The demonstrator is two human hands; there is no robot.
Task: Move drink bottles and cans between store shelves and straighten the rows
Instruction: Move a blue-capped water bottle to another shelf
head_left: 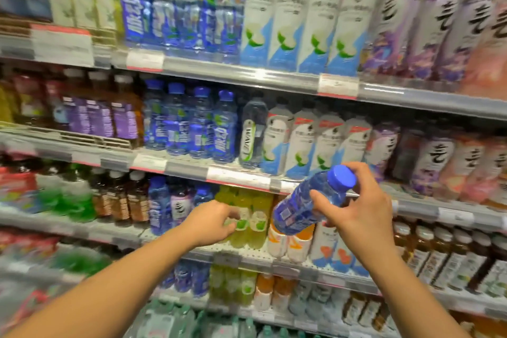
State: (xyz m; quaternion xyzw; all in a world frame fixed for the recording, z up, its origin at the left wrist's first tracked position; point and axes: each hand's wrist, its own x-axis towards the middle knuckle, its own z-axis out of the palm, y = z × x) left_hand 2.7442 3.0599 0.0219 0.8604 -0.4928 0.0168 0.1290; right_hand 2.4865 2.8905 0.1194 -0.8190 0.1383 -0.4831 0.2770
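Note:
My right hand (356, 208) grips a blue-capped, blue-labelled water bottle (301, 206), tilted with its cap up to the right, in front of the third shelf. My left hand (212, 221) reaches to the row of yellow-green bottles (251, 217) on that shelf, fingers curled at a bottle's label; the frame is blurred, so whether it grips one is unclear. More blue water bottles stand on the second shelf (189, 123), on the top shelf (181, 5), and one (157, 206) sits left of my left hand.
White-and-blue bottles (301, 19) and purple ones (428, 33) fill the right of the upper shelves. A clear bottle with a green label (251, 134) stands among them. Orange-labelled bottles (290, 241) sit under the held bottle. Brown tea bottles (120, 197) stand left.

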